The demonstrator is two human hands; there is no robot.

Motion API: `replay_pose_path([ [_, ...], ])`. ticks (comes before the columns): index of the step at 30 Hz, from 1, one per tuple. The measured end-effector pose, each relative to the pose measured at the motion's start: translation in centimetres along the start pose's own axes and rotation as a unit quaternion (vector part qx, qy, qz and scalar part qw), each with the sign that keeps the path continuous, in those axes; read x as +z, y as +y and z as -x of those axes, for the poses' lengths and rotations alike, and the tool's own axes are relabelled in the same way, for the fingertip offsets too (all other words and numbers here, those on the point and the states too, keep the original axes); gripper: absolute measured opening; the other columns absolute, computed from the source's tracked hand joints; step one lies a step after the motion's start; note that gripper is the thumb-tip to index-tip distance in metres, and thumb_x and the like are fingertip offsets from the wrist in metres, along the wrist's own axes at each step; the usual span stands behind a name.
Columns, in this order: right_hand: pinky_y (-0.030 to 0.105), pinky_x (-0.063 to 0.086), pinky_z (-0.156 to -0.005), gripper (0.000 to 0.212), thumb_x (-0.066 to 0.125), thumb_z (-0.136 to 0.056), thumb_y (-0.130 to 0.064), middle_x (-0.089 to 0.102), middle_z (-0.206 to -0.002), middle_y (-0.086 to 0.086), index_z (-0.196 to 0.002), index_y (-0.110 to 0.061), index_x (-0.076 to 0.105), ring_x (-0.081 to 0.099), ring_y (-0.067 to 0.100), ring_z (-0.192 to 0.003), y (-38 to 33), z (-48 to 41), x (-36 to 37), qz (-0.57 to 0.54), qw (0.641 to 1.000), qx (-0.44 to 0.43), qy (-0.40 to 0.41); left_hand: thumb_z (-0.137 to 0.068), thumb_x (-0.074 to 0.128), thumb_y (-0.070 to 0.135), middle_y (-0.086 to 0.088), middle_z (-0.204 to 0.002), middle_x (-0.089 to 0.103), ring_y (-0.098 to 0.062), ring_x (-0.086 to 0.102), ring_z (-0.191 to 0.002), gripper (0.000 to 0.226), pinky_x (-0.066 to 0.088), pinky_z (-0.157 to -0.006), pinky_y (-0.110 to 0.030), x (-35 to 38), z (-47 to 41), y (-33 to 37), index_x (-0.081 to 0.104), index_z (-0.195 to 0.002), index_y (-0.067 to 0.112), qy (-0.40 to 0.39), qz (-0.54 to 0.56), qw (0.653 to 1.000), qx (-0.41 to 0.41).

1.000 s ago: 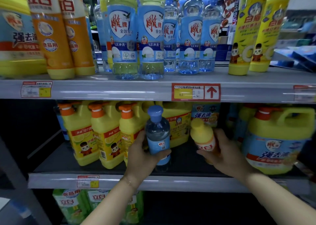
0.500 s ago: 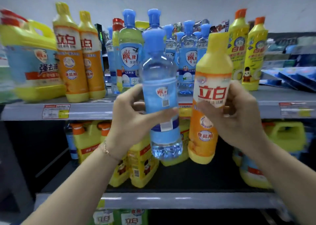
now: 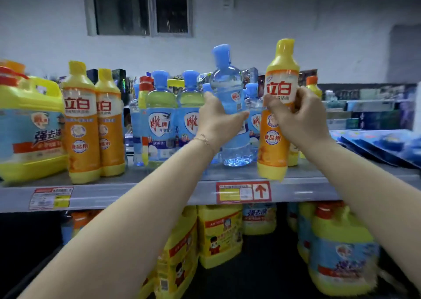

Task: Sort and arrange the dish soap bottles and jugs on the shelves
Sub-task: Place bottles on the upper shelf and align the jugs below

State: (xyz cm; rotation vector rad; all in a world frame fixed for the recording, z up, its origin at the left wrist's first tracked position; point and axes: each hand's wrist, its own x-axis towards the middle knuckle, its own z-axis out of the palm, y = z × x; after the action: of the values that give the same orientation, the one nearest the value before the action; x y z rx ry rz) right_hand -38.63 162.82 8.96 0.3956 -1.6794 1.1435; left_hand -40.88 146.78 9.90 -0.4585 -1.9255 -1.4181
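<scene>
My left hand (image 3: 217, 122) grips a clear blue bottle (image 3: 230, 89) with a blue cap, held upright just above the upper shelf (image 3: 141, 193), in front of a group of blue-capped bottles (image 3: 160, 116). My right hand (image 3: 300, 116) grips an orange and yellow bottle (image 3: 276, 125) with a yellow cap, its base hanging over the shelf's front edge. Two matching orange bottles (image 3: 93, 125) stand at the left of that shelf, beside a big yellow jug (image 3: 29, 128).
Yellow jugs (image 3: 218, 235) fill the lower shelf, with a larger blue-labelled jug (image 3: 341, 253) at the right. Flat blue packs (image 3: 382, 146) lie at the upper shelf's right end. More yellow bottles (image 3: 313, 89) stand behind my right hand. A wall with a window is behind.
Both hands lifted their bottles from the lower shelf up to the upper shelf level and moved them farther forward, towards the shelved bottles. My view tilted upward.
</scene>
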Motion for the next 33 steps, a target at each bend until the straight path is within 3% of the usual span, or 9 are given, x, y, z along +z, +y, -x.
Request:
replay_pose_path([
  [2, 0.026, 0.055, -0.068, 0.04, 0.069, -0.081, -0.046, 0.068, -0.093, -0.002, -0.104, -0.014, 0.061, 0.066, 0.01, -0.08, 0.3, -0.5, 0.1, 0.005, 1.0, 0.014, -0.001, -0.079, 0.076, 0.021, -0.006, -0.11, 0.065, -0.022, 0.064, -0.101, 0.066, 0.055, -0.073, -0.019, 1.6, -0.7, -1.1, 0.034, -0.128, 0.005, -0.026, -0.028, 0.999, -0.011],
  [4, 0.029, 0.057, -0.069, 0.044, 0.069, -0.081, -0.047, 0.068, -0.094, -0.003, -0.107, -0.013, 0.06, 0.066, 0.009, -0.081, 0.6, -0.8, 0.2, 0.005, 1.0, 0.022, -0.008, -0.085, 0.07, 0.019, -0.012, -0.124, 0.058, -0.027, 0.059, -0.11, 0.073, 0.053, -0.086, -0.031, 2.9, -1.3, -2.2, 0.02, -0.138, 0.006, -0.049, -0.066, 0.996, -0.037],
  [12, 0.016, 0.052, -0.06, 0.039, 0.068, -0.081, -0.045, 0.064, -0.086, -0.009, -0.102, -0.014, 0.058, 0.063, 0.002, -0.075, 0.3, -0.6, 1.4, 0.009, 1.0, 0.006, -0.016, -0.09, 0.066, 0.019, -0.018, -0.157, 0.02, -0.032, 0.029, -0.141, 0.103, 0.034, -0.107, -0.038, 3.9, -1.8, -4.0, -0.016, -0.151, 0.009, -0.088, -0.134, 0.985, -0.059],
  [15, 0.015, 0.051, -0.061, 0.036, 0.069, -0.082, -0.043, 0.062, -0.085, -0.013, -0.102, -0.015, 0.057, 0.063, 0.0, -0.077, -0.8, -0.1, 1.8, -0.01, 0.999, -0.024, -0.02, -0.088, 0.069, 0.021, -0.012, -0.156, 0.023, -0.026, 0.026, -0.142, 0.101, 0.03, -0.11, -0.034, 2.7, -0.4, -3.3, -0.007, -0.153, 0.009, -0.073, -0.134, 0.988, -0.017],
  [17, 0.019, 0.053, -0.064, 0.036, 0.069, -0.082, -0.042, 0.064, -0.089, -0.01, -0.102, -0.015, 0.058, 0.065, 0.003, -0.08, -1.8, 0.1, 2.1, -0.032, 0.998, -0.038, -0.03, -0.089, 0.067, 0.018, -0.011, -0.148, 0.038, -0.023, 0.037, -0.136, 0.08, 0.032, -0.111, -0.033, 1.0, 1.2, -2.6, 0.018, -0.151, 0.008, -0.035, -0.124, 0.989, 0.067],
  [21, 0.012, 0.051, -0.057, 0.027, 0.069, -0.083, -0.038, 0.067, -0.086, -0.011, -0.098, -0.018, 0.06, 0.066, -0.002, -0.072, -4.7, 0.6, 4.0, -0.142, 0.988, -0.027, -0.062, -0.095, 0.055, 0.022, -0.001, -0.101, 0.064, -0.012, 0.066, -0.088, 0.027, 0.055, -0.07, -0.02, -4.3, 4.8, -2.3, 0.051, -0.121, 0.015, -0.016, -0.017, 0.982, 0.19],
  [25, 0.014, 0.051, -0.055, 0.017, 0.07, -0.082, -0.034, 0.069, -0.079, -0.011, -0.089, -0.023, 0.06, 0.068, -0.001, -0.067, -8.1, 2.0, 8.3, -0.257, 0.96, -0.002, -0.115, -0.085, 0.07, 0.032, 0.007, -0.097, 0.064, -0.002, 0.065, -0.074, 0.042, 0.052, -0.058, -0.016, -10.0, 6.3, -2.7, 0.048, -0.119, 0.02, -0.042, 0.0, 0.989, 0.14],
  [29, 0.028, 0.058, -0.061, 0.023, 0.075, -0.079, -0.033, 0.072, -0.08, -0.005, -0.09, -0.02, 0.059, 0.07, 0.007, -0.071, -11.8, 4.4, 14.2, -0.305, 0.938, -0.003, -0.166, -0.067, 0.086, 0.028, 0.002, -0.101, 0.069, -0.01, 0.071, -0.081, 0.065, 0.06, -0.064, -0.031, -15.3, 6.5, -3.2, 0.049, -0.121, 0.019, 0.031, -0.039, 0.993, 0.108],
  [33, 0.045, 0.059, -0.074, 0.028, 0.072, -0.082, -0.034, 0.071, -0.095, 0.003, -0.101, -0.018, 0.059, 0.07, 0.018, -0.085, -15.2, 6.5, 19.2, -0.351, 0.905, -0.011, -0.241, -0.065, 0.086, 0.03, 0.013, -0.093, 0.07, 0.002, 0.068, -0.078, 0.065, 0.052, -0.061, -0.012, -21.3, 7.1, -3.8, 0.053, -0.121, 0.022, 0.121, -0.117, 0.979, 0.119],
])
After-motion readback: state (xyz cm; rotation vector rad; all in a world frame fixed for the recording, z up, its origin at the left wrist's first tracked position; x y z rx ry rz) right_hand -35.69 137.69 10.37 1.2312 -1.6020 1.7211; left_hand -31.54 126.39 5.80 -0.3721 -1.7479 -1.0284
